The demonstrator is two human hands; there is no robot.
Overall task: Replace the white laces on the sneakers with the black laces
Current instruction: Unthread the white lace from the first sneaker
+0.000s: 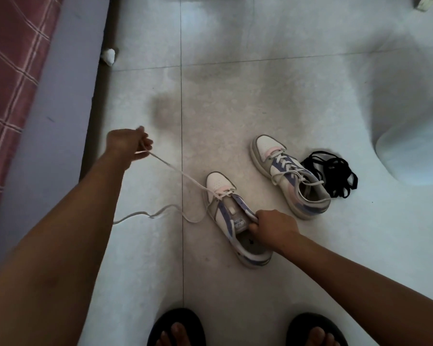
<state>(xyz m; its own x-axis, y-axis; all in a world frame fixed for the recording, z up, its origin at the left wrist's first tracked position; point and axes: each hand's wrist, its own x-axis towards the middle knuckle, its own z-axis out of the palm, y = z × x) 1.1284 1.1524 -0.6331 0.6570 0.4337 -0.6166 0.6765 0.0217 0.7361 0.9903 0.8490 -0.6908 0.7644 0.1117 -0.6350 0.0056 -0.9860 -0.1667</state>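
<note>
My left hand [128, 142] pulls the flat white lace [175, 171] nearly free; my right hand [273, 227] grips that white-and-lilac sneaker [235, 221]; second sneaker [290, 176] and black laces [333, 173] untouched

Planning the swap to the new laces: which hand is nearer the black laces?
Right. The right hand grips the near sneaker, below-left of the black laces; the left hand pulls a white lace far left.

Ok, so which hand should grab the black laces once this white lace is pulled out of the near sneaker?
Probably the right hand: it grips the near sneaker, closer to the pile of black laces beside the far sneaker. The left hand is out left, holding the white lace.
</note>
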